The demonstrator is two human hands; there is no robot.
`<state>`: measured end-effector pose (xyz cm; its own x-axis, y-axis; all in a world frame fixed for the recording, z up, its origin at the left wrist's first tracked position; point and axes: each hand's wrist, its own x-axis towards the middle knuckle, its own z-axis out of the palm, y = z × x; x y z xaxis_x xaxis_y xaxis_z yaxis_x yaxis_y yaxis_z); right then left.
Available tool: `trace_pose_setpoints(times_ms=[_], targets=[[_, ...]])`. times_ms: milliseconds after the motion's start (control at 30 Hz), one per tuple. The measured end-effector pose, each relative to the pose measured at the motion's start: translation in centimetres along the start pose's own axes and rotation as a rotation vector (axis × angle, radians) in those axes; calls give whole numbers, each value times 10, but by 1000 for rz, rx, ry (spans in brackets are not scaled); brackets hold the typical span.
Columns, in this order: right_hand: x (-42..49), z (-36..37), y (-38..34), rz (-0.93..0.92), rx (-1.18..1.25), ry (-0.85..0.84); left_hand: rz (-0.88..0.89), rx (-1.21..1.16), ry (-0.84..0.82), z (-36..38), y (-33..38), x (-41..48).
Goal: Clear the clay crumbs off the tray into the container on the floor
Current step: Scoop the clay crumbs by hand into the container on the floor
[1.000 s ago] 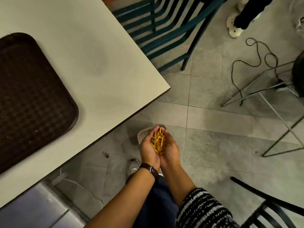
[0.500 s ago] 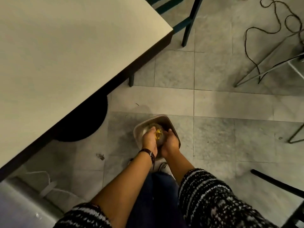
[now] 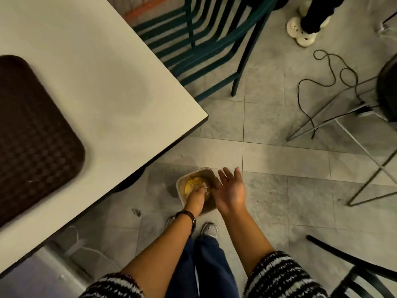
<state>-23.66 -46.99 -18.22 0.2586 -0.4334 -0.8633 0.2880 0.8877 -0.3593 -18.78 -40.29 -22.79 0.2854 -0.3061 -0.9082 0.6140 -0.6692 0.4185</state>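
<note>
Left hand (image 3: 196,196) down inside the container (image 3: 180,186) on the floor, fingers hidden in the yellow clay crumbs (image 3: 191,186), so can't tell the grip. Right hand (image 3: 231,190) spread wide open, empty, hovering just beside the rim. Brown tray (image 3: 36,143) up on the desk (image 3: 111,67).

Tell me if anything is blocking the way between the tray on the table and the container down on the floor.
Nothing visible does. The brown tray lies on the table, and the container stands on open floor just past the table's edge. Only the left hand reaches into it; the right hand hovers open beside it.
</note>
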Motion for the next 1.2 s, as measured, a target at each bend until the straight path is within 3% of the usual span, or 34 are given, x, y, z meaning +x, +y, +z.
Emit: trace_pose_setpoints(times_ms=[300, 500, 900, 1200], targets=[[-172, 61, -29, -235, -801, -381, 331, -289, 39, -43, 67, -198], [-228, 110, 4, -368, -1027, -601, 535, -431, 222, -116, 68, -286], [-261, 201, 140, -320, -1268, -908, 611, -773, 460, -264, 40, -313], [-222, 276, 218, -466, -1447, -832, 558, -727, 507, -394, 54, -274]])
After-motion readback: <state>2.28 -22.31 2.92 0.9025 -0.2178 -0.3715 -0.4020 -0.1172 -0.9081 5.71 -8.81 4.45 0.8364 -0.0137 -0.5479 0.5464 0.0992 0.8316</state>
